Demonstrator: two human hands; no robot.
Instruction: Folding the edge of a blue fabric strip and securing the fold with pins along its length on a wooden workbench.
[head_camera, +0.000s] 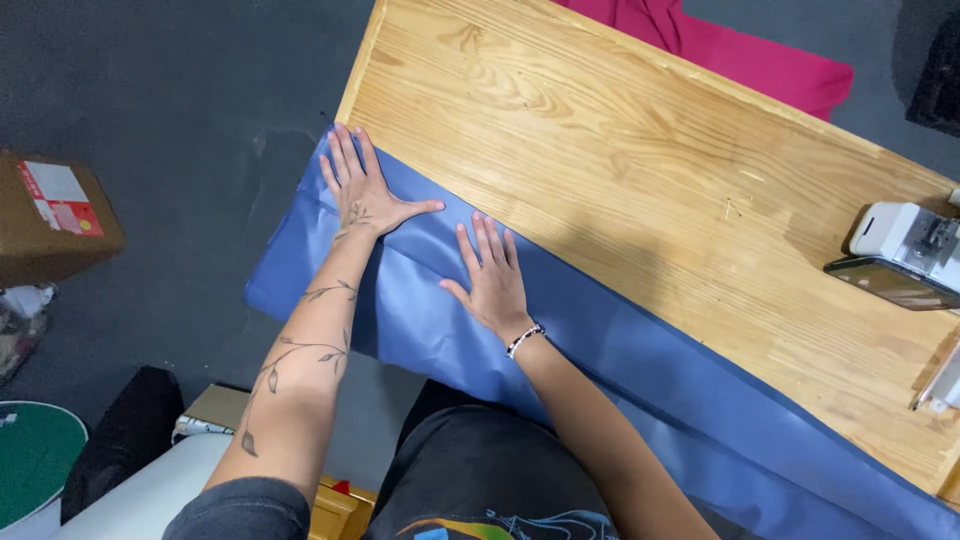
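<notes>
A long blue sheet of fabric (620, 350) lies along the near edge of a wooden table (640, 170) and hangs over its left end. My left hand (362, 188) lies flat on the sheet near the table's left corner, fingers spread. My right hand (492, 275), with a beaded bracelet at the wrist, presses flat on the sheet just to the right of it. Neither hand grips anything. A fold line runs in the fabric between the two hands.
A white sewing machine (915, 240) and a dark phone (890, 283) sit at the table's right edge. Pink cloth (760, 55) hangs off the far side. A cardboard box (55, 215) stands on the grey floor at the left; a green round object (35, 455) is lower left.
</notes>
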